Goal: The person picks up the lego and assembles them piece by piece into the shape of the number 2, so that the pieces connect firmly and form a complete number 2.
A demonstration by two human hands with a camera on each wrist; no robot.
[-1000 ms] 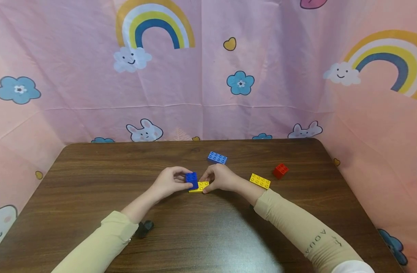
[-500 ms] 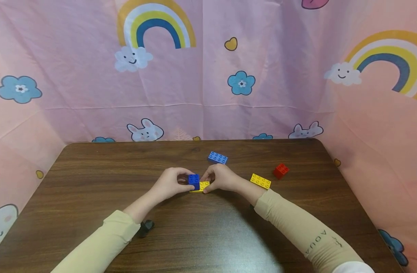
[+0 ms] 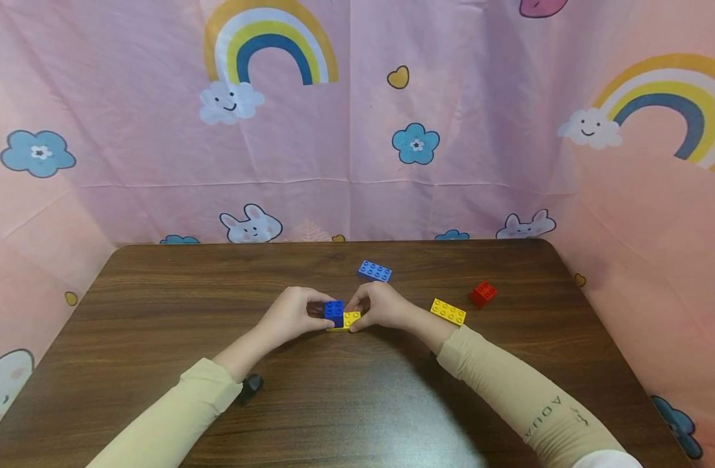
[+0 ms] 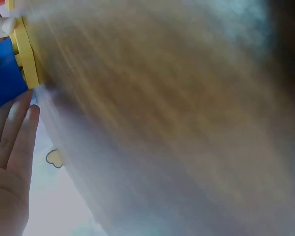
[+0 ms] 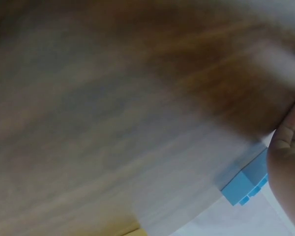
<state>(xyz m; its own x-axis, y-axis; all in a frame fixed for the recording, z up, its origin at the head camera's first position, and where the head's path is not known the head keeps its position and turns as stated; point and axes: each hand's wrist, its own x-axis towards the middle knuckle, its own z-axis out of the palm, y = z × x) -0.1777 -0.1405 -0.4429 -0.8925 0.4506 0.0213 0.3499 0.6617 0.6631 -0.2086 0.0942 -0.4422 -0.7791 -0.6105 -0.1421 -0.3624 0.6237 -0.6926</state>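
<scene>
Between thumb and fingers, my left hand (image 3: 293,313) pinches a dark blue toy building brick (image 3: 334,312). This brick sits over the left part of a low yellow building brick (image 3: 352,319), whose right-hand studs stay uncovered. My right hand (image 3: 383,305) grips the yellow brick at its right end. In the left wrist view, yellow studs show along the seam beside the blue brick (image 4: 5,73), so the two do not look fully joined there. A fingertip touches the yellow brick (image 4: 27,54) in that view.
A lighter blue brick (image 3: 374,271) lies just behind my right hand. Another yellow brick (image 3: 448,312) lies beyond my right forearm, and a red brick (image 3: 483,294) stands farther right. A black object (image 3: 250,388) shows beside the left sleeve. Patterned cloth (image 3: 346,149) rises behind the brown table (image 3: 334,416).
My left hand has brought the dark blue brick slightly right and turned it straight over the yellow brick's left part. My right hand keeps its grip in nearly the same place.
</scene>
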